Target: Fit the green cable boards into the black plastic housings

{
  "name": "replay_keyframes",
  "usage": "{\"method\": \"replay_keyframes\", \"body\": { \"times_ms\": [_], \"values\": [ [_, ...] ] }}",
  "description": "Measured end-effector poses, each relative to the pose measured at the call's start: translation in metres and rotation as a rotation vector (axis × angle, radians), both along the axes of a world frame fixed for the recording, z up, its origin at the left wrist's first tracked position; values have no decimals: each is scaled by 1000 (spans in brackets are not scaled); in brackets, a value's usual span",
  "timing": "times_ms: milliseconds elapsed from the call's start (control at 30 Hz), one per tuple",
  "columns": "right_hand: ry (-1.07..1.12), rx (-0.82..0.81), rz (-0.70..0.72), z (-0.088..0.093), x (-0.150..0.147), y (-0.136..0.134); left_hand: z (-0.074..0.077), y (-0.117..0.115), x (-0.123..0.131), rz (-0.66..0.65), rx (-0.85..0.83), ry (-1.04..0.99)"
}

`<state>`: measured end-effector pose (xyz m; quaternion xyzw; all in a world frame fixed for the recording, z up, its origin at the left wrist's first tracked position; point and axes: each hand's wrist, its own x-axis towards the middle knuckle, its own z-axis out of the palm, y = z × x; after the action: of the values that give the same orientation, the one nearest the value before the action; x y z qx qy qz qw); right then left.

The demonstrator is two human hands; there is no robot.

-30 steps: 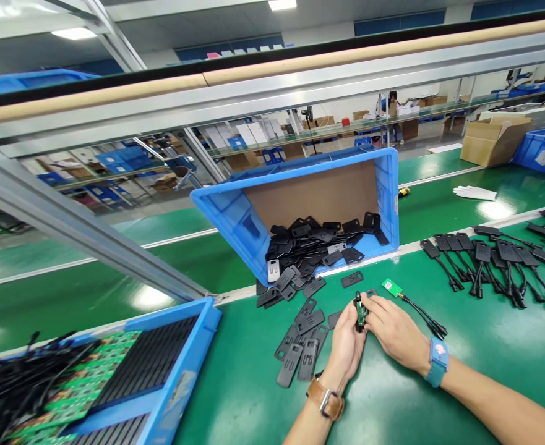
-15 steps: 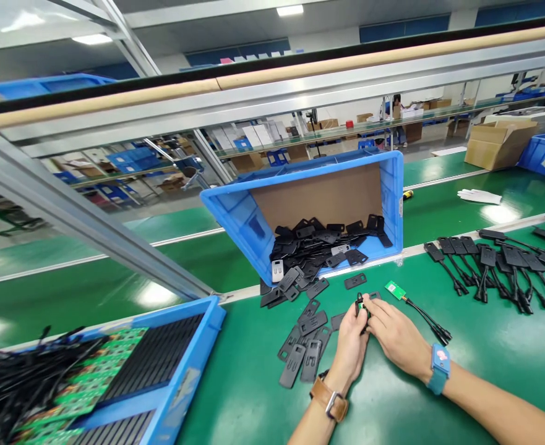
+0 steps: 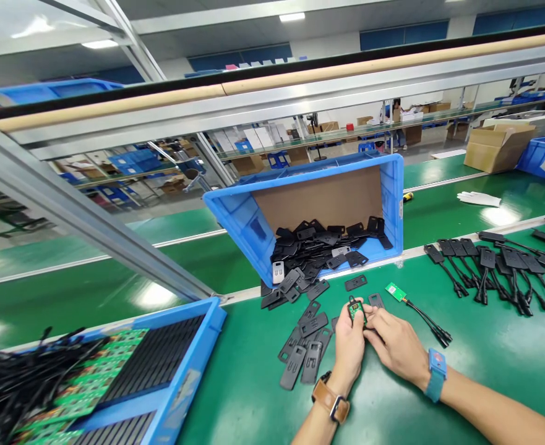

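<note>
A small black case with a green circuit board in it is held in my left hand, the thumb on the board. My right hand is closed beside it, fingertips together at the case's lower right edge; what they pinch is hidden. A green board with black cables lies behind my right hand. Loose black covers lie to the left of my hands, and one cover sits just behind the fingers.
A tilted blue bin with black parts stands ahead. At the lower left is a blue tray of boards, cables and black cases. Finished-looking cabled units, a white glove and a cardboard box are at right.
The case in my left hand has turned so its green board faces up into view. My right fingers have moved from its top down to its lower right side.
</note>
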<state>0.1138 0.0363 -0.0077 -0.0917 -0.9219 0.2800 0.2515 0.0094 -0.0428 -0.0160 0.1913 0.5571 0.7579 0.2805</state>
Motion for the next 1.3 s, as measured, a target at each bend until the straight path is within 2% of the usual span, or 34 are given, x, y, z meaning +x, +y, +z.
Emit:
{"method": "replay_keyframes", "body": {
  "times_ms": [167,367,433,667,867,1133,1300],
  "values": [
    [-104,-353,-71,-2,-4,-3,6,-1,2,39,120,-100],
    [-133,-647,22,-7,-9,-5,10,-1,7,56,192,-192],
    [-149,-640,10,-6,-8,-6,10,-2,10,65,212,-210],
    [-203,-423,-37,3,-5,-12,12,-3,16,115,208,-304],
    [-251,-327,-79,1,-5,-12,11,-2,19,140,241,-263],
    [-210,-439,-73,3,-9,-3,13,0,18,106,202,-224],
    [-101,-627,27,-1,-11,2,11,-1,14,68,196,-296]
  ]
}}
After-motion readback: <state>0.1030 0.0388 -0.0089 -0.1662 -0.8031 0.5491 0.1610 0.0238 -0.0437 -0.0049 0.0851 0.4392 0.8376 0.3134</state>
